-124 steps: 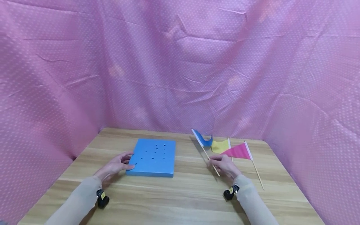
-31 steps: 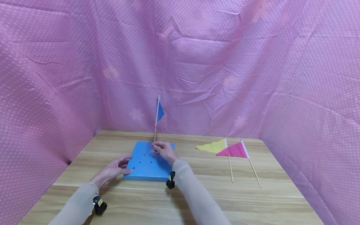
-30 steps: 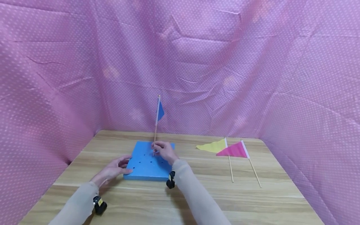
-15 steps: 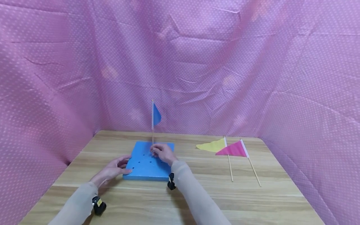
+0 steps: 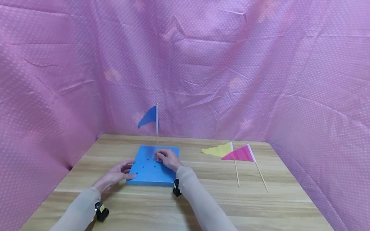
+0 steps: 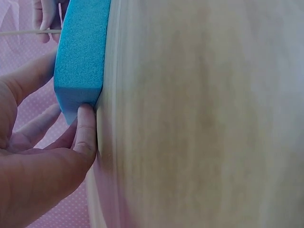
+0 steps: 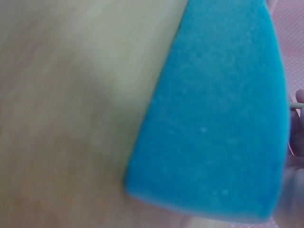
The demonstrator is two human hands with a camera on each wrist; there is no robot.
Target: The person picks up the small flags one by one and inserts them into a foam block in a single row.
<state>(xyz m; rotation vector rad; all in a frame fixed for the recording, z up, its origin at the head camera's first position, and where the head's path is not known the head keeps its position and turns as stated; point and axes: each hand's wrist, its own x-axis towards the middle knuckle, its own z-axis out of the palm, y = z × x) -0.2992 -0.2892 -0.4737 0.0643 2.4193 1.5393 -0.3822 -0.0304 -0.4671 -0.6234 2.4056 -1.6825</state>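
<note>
A blue pennant flag point(image 5: 148, 116) stands upright over the far part of a blue foam board point(image 5: 151, 177) with small holes in its top. My right hand point(image 5: 169, 158) pinches the thin wooden stick low down, close over the board; the fingers hide its lower end. At the board's left side, my left hand point(image 5: 114, 175) grips the edge, thumb on top and the other fingers against the side. The left wrist view shows the foam's thick edge point(image 6: 80, 52) with a fingertip against its lower corner. In the right wrist view, the board's side point(image 7: 213, 118) covers most of my right hand point(image 7: 297, 135).
To the right, a yellow pennant flag point(image 5: 218, 149) and a pink pennant flag point(image 5: 240, 154) lie on the wooden table point(image 5: 208, 199), the pink one overlapping the yellow flag's stick. Pink dotted cloth point(image 5: 188, 70) hangs around the back and sides.
My right hand has brought the blue flag from the right to the board and set it upright. In the last half second its cloth has swung from right to left. My left hand stays put.
</note>
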